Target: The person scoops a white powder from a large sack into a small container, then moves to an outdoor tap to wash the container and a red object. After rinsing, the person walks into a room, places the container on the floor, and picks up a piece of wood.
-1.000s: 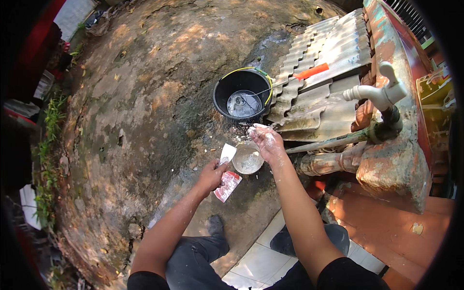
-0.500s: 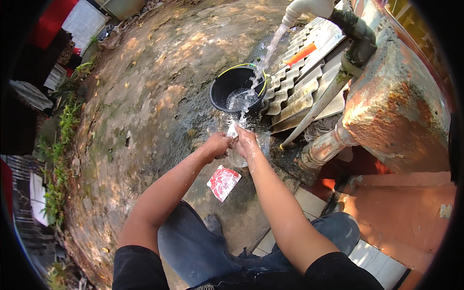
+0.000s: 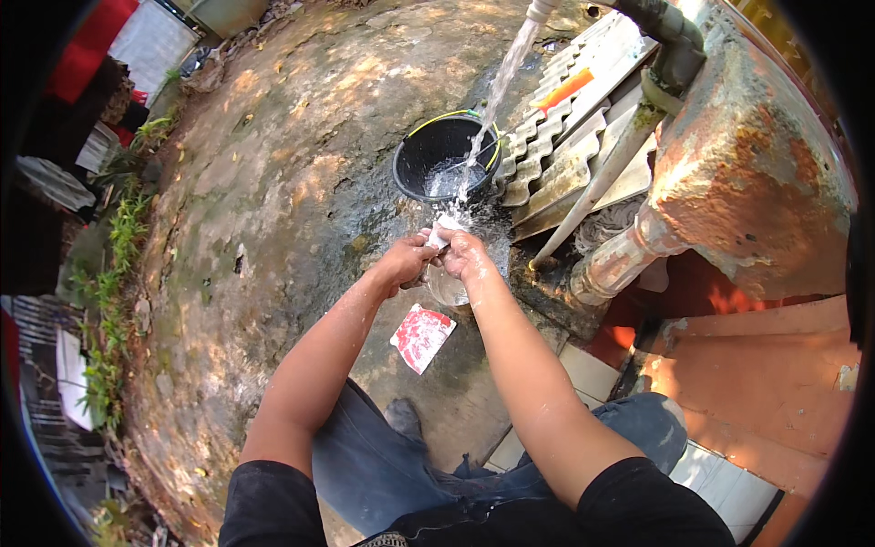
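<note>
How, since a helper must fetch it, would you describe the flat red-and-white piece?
Find the round black plastic bucket with the yellow handle. Lower down are the left hand and right hand. Between these and the dark trouser legs, on grey ground, lies the flat four-sided red-and-white piece, unlike the small white piece both hands hold.

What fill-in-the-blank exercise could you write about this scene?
The bucket is coloured ____.
The left hand and right hand hold a small piece coloured ____.
From above, a stream of ____ falls toward the hands.
The flat piece, held by neither hand, is white and ____.

Missing words: black; white; water; red.
</note>
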{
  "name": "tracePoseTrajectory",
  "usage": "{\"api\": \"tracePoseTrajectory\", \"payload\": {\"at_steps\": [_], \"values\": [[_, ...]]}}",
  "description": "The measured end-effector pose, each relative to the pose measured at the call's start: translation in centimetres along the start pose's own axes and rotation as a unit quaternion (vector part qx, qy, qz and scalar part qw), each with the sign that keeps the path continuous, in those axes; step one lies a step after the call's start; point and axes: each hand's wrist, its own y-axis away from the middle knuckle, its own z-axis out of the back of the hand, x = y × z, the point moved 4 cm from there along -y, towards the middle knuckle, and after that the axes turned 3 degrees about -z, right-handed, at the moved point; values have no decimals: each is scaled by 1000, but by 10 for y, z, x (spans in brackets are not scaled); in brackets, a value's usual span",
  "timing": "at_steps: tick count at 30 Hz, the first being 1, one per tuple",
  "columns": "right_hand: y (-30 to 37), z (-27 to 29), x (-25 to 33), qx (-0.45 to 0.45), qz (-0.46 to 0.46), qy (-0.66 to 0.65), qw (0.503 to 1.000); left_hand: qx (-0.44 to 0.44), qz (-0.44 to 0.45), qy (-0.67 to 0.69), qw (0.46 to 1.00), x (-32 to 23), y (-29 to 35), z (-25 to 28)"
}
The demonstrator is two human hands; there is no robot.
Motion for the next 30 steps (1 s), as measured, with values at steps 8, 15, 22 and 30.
{"api": "tracePoseTrajectory", "payload": {"at_steps": [8,15,22,30], "values": [[-12,3,3,28,31,48,998,-12,1,145,989,18,-28,0],[-3,19,12,-129,106,-39,985,-45,-17,185,982,11,-36,-24],[-12,7,13,-89,42,62,993,-141,-65,86,984,16,-48,-8],[-4,-4,6,-122,84,-31,988,-155,-68,64,983,41,-59,-13]]}}
